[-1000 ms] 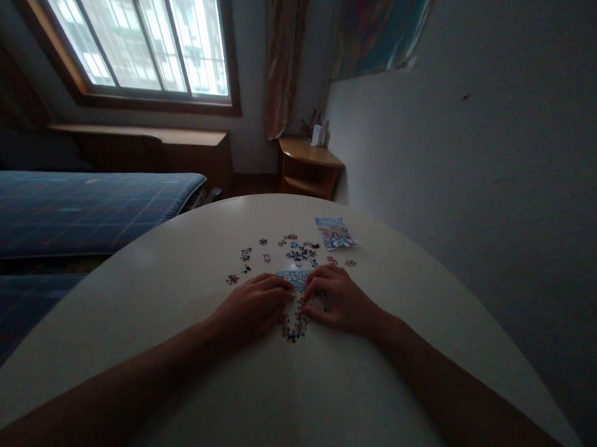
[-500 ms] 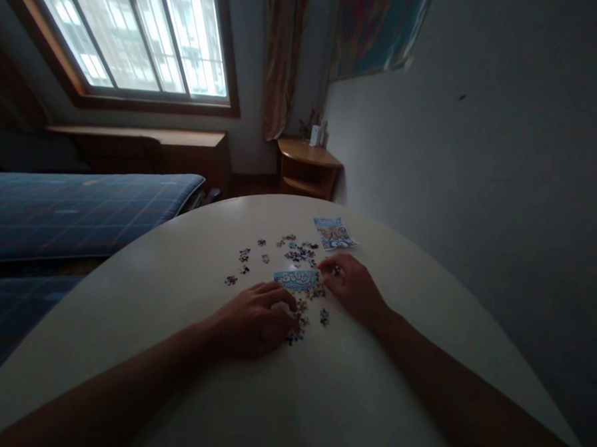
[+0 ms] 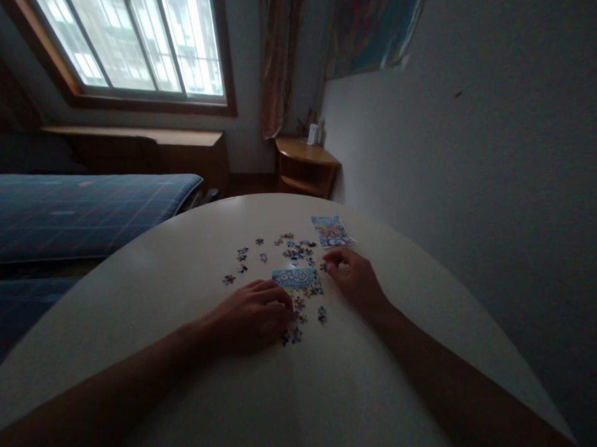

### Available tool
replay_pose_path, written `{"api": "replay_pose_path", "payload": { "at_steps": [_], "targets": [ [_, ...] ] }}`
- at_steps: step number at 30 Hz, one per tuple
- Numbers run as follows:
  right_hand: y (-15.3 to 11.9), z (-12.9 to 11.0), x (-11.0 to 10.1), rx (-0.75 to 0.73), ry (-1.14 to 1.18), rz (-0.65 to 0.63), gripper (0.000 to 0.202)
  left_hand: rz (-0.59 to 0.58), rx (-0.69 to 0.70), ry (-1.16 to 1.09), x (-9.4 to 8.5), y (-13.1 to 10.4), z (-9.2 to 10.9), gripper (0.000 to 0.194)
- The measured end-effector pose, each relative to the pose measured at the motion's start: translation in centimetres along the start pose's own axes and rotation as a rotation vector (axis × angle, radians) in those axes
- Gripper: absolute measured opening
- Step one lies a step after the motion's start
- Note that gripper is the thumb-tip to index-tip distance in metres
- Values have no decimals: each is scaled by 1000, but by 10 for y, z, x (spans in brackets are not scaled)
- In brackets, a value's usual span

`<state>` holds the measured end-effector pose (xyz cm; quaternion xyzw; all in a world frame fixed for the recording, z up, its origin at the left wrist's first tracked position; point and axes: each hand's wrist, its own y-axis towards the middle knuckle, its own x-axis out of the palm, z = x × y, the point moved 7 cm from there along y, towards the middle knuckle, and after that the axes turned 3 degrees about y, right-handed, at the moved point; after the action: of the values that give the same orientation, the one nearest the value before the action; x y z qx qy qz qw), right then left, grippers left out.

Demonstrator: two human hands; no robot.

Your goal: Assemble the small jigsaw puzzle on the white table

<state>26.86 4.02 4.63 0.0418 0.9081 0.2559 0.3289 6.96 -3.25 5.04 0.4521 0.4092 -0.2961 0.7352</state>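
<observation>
While the left hand [image 3: 256, 316] lies over the left edge of the part-built puzzle [image 3: 299, 278], the right hand [image 3: 355, 279] is just off its upper right. Left: fingers bent, tips at the pieces; can't tell if it grips any. Right: thumb and index curled toward each other, tips at a small dark piece [image 3: 323, 267]; can't tell if it's pinched. Puzzle is mid-bench [image 3: 298, 403], between the hands: blue lettered strip on the far side, a ragged run of pieces toward the wearer. One loose piece [image 3: 322, 314] sits right of that run. Loose cluster [image 3: 299, 252] beyond the strip, more scattered left. Printed sheet [image 3: 331, 232] lies far right, past the right hand.
</observation>
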Motion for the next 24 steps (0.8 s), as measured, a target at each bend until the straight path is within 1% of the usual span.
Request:
{"api": "replay_pose_path", "payload": {
  "at_steps": [4,7,11,14,17,19,22,24],
  "targets": [
    [-1,-2,0,5,6,-16,13,7,48,30,-2,0,4,25],
    [-1,-4,1,-11,-6,-32,13,-25,67,30,-1,1,7,23],
    [-2,-12,5,-84,-23,-71,14,-56,72,-5,1,1,7,16],
    [-4,-20,7,-129,-36,-104,12,-38,72,-16,1,1,7,11],
    [-10,-34,8,-191,-93,-147,6,12,43,19,-3,1,4,10],
    [-18,-46,11,-247,-123,-217,4,48,17,46,-7,0,2,10],
    [-32,-61,20,-281,-157,-402,11,81,-19,76,-12,-1,-3,10],
    [-39,-68,23,-280,-172,-460,15,98,-44,82,-14,-2,-7,10]
  ]
}}
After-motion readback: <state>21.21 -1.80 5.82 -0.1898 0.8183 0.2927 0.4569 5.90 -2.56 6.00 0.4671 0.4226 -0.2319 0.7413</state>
